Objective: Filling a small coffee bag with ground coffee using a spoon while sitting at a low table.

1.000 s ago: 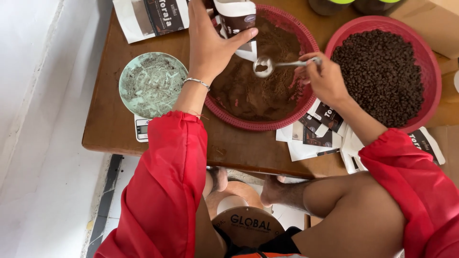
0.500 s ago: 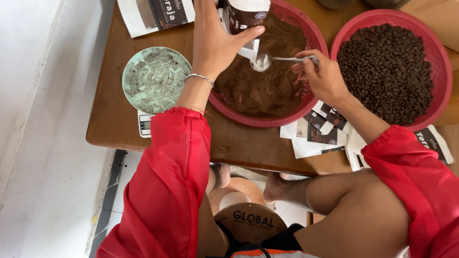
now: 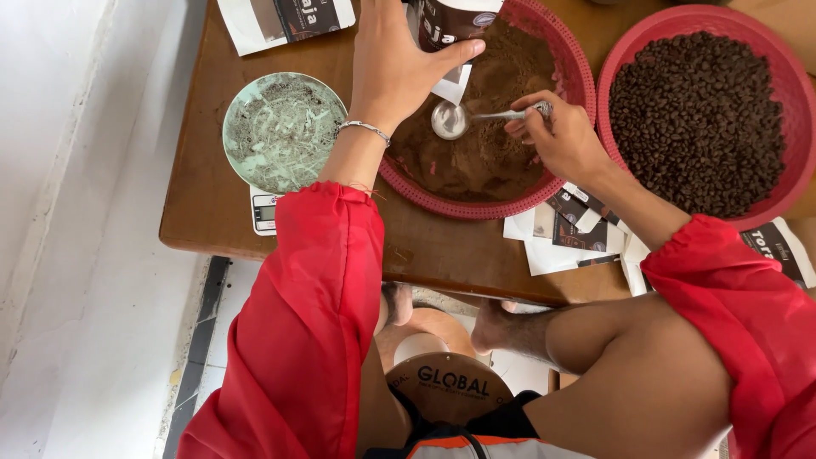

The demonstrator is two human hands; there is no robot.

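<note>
Shiny metal spoon (image 3: 463, 117), polished bowl. Red plastic basket (image 3: 586, 76), ribbed woven wall, holds matt powdery brown grounds (image 3: 476, 157). Glossy printed paper pouch (image 3: 450, 21). Wooden table (image 3: 442, 246), smooth, worn satin finish. Dark matt roasted beans (image 3: 697, 119). Red cloth sleeves (image 3: 297, 323), slight sheen.

The desk (image 3: 212, 204) is crowded: two red baskets (image 3: 476, 200) touch, the green dish (image 3: 285, 132) stands just beside, free wood only along the near edge.

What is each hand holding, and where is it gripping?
The left hand grips a pouch around its lower side. The right hand pinches a metal spoon by its handle end.
</note>
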